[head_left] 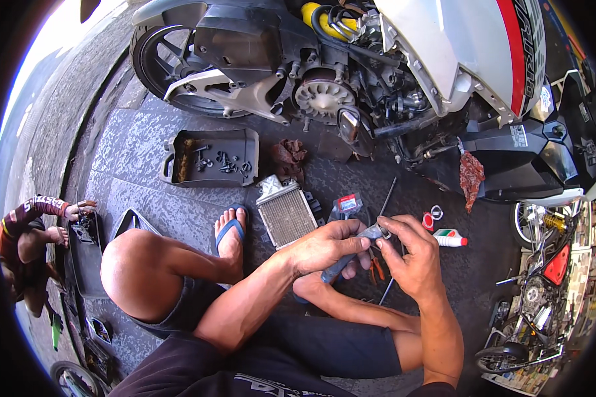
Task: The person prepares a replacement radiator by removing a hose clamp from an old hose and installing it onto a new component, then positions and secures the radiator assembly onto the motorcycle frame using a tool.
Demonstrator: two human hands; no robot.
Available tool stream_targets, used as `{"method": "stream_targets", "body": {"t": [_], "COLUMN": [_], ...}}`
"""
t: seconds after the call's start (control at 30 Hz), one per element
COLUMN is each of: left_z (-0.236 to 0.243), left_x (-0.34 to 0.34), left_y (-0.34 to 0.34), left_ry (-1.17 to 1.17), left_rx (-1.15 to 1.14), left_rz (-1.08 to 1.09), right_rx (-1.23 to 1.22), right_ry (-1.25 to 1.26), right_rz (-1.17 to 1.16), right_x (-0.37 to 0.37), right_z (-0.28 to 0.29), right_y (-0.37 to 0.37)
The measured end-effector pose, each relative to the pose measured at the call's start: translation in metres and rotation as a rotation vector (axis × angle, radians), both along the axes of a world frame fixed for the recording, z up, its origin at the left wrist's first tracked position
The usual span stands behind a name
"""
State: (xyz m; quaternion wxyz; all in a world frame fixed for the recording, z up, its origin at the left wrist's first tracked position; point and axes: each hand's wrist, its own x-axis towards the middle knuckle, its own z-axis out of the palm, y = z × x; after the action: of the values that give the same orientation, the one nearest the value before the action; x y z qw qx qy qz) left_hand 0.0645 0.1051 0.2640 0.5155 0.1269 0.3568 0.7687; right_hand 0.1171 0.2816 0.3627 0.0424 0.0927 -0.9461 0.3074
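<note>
My left hand (334, 246) is closed around a grey-blue hose-like piece (338, 268) with a metal fitting (372, 232) at its upper end. The fingertips of my right hand (414, 255) pinch at that fitting. Both hands are held above my bent leg, close together. Whether a small part sits between the right fingertips is hidden. A thin dark rod (389, 196) shows just beyond the hands. Left of them a radiator (287, 217) with a metal core rests on the floor. Orange-handled pliers (377, 268) lie partly hidden below the hands.
A partly stripped scooter (324, 99) stands ahead. A black tray (212, 182) holds several bolts. Brown rags (289, 155), a plastic packet (347, 204) and a white bottle (450, 239) lie around. Another person (33, 231) works at far left; a motorcycle frame (533, 298) stands right.
</note>
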Motion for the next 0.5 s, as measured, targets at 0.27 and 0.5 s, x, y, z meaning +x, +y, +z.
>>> {"method": "stream_targets", "body": {"t": [0.27,0.5], "left_z": [-0.008,-0.007], "left_x": [0.007,0.003], "left_y": [0.007,0.005], "left_ry": [0.022,-0.235], "left_rx": [-0.027,-0.068], "left_rz": [0.054,0.101], "right_rx": [0.010,-0.101], "right_ry": [-0.012,0.018], "right_rz": [0.000,0.005], "right_x": [0.004,-0.004], "right_z": [-0.010,-0.023], "right_y": [0.001,-0.003]}}
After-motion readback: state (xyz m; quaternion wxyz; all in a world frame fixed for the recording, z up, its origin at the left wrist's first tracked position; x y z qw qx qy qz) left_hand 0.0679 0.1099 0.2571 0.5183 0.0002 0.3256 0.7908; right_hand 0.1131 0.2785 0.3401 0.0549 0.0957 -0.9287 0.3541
